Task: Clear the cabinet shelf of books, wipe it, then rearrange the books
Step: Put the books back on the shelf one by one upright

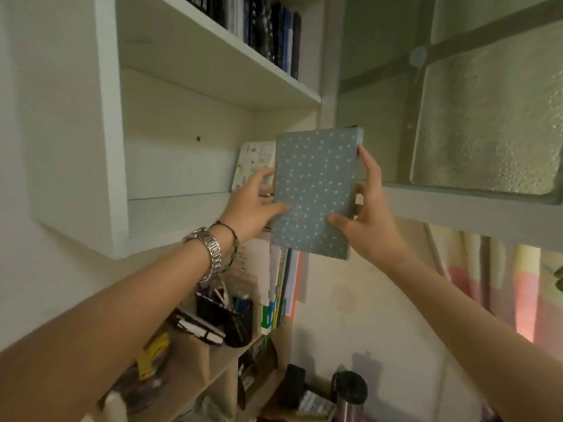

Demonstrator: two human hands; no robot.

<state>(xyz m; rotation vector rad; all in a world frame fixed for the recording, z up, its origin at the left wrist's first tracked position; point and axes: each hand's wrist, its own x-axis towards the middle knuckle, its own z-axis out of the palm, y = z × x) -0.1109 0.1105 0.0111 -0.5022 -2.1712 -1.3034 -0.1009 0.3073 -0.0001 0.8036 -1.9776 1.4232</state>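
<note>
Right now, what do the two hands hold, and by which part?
Both grip the dotted blue book: left hand at its left edge, right hand at its right edge.

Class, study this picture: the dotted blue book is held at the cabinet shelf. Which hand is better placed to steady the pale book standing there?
Left. The left hand lies beside the pale book, fingers nearly touching it. The right hand grips the dotted blue book on its far edge, away from the shelf.
</note>
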